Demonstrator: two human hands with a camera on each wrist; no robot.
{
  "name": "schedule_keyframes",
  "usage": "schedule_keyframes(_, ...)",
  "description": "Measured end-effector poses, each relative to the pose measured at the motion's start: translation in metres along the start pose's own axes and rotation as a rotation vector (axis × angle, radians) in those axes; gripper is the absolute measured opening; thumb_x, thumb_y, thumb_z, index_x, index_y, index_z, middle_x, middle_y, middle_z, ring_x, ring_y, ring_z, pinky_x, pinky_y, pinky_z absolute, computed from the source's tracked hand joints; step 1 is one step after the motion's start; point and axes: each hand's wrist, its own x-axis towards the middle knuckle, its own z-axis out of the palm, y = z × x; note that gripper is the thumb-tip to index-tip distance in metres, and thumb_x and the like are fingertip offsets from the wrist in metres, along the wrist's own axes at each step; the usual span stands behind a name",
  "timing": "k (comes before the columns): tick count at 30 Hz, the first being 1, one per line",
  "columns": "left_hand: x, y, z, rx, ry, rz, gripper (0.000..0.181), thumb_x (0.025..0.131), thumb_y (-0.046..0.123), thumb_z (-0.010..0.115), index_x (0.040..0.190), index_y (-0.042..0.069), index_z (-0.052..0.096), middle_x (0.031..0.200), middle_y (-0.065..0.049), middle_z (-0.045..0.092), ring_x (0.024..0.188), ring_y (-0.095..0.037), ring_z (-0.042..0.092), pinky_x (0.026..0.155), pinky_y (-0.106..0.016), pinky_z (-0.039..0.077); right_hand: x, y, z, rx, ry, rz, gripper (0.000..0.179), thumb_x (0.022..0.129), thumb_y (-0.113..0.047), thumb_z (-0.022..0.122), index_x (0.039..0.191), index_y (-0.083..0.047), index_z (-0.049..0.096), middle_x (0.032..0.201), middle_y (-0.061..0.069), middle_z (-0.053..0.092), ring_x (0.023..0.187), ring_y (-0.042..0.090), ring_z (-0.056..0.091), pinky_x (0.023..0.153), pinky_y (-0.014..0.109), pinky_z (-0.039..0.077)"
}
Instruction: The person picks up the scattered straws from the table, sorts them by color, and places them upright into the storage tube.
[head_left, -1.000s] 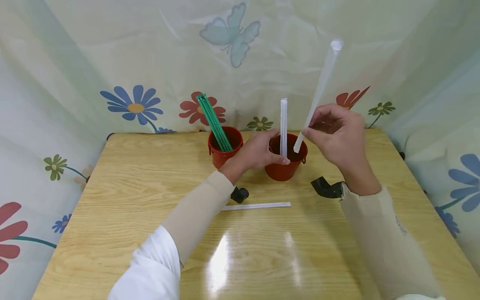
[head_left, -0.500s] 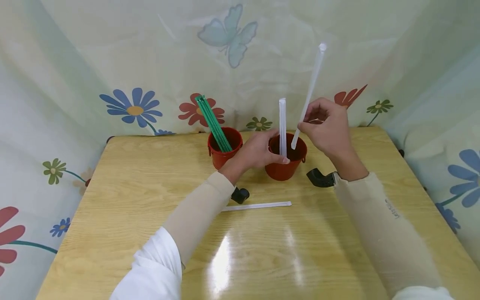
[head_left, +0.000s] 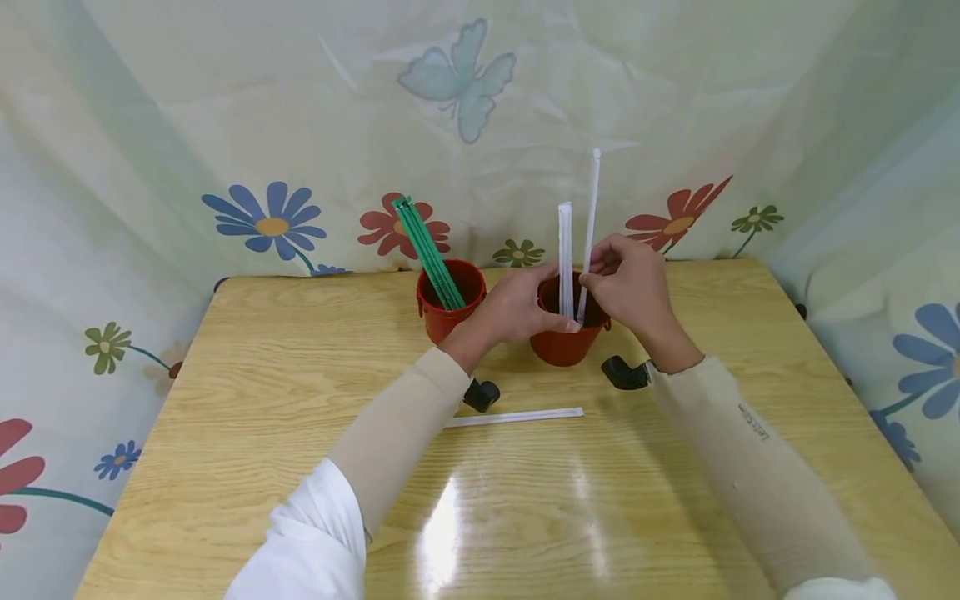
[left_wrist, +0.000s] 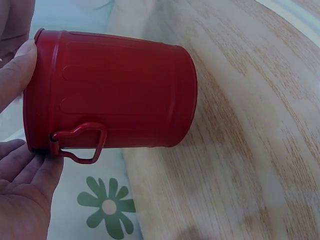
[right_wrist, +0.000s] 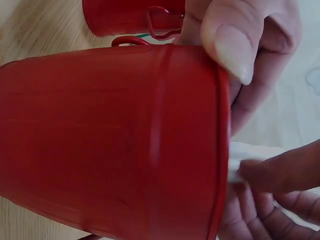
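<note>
In the head view, my left hand [head_left: 513,307] grips the rim of the right-hand small red bucket [head_left: 564,350], thumb over its near side. White paper-wrapped straws [head_left: 566,250] stand upright in this bucket beside that thumb. My right hand [head_left: 633,287] pinches another white wrapped straw [head_left: 591,208] between thumb and fingers, its lower end inside the bucket and its top leaning slightly right. The left wrist view shows the red bucket [left_wrist: 125,90] with its wire handle and my left fingers [left_wrist: 35,185] at the rim. The bucket's inside is mostly hidden.
Left of my left hand stands a second red bucket [head_left: 442,323] holding green wrapped straws [head_left: 429,254]. One white wrapped straw [head_left: 521,417] lies on the wooden table [head_left: 300,467], partly behind my left forearm. A flowered curtain [head_left: 315,100] hangs at the back and sides.
My right hand has moved left and down with its straw, bringing the lower end deeper into the bucket and the straw more upright. My left hand keeps its grip on the rim.
</note>
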Motion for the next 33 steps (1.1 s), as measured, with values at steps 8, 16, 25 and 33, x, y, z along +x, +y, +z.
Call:
schedule_keyframes(8,0.001,-0.001,0.001,-0.007,0.003,0.020,0.074,0.083,0.034,0.090,0.146,0.013,0.056,0.129,-0.002,0.071,0.115,-0.019,0.067,0.097,-0.026,0.056,-0.001,0.002,-0.002,-0.096,-0.040,0.029,0.013,0.087,-0.002,0.075,0.096,0.006,0.071,0.090,0.026,0.075,0.080,0.037,0.072,0.066,0.032,0.055)
schedule_keyframes(16,0.000,-0.002,-0.001,0.000,-0.004,-0.002,0.072,0.084,0.034,0.089,0.145,0.016,0.056,0.129,-0.001,0.072,0.113,-0.016,0.067,0.098,-0.026,0.056,-0.001,-0.002,-0.004,-0.092,-0.073,0.026,0.014,0.088,-0.004,0.074,0.098,0.006,0.071,0.093,0.026,0.075,0.083,0.036,0.074,0.067,0.024,0.052)
schedule_keyframes(25,0.001,0.000,-0.002,0.016,-0.002,0.007,0.072,0.085,0.034,0.088,0.146,0.015,0.056,0.129,-0.002,0.072,0.113,-0.016,0.068,0.099,-0.026,0.057,-0.002,-0.002,-0.005,-0.112,-0.057,0.024,0.014,0.090,-0.006,0.074,0.098,0.006,0.072,0.092,0.026,0.076,0.081,0.037,0.073,0.066,0.029,0.052)
schedule_keyframes(33,-0.002,0.002,0.000,-0.009,-0.004,-0.006,0.061,0.089,0.028,0.084,0.141,0.013,0.058,0.132,-0.004,0.071,0.116,-0.020,0.068,0.102,-0.029,0.057,-0.061,-0.022,0.007,-0.056,-0.007,-0.309,0.007,0.085,0.006,0.077,0.091,0.003,0.074,0.082,0.016,0.075,0.069,0.025,0.070,0.062,0.035,0.058)
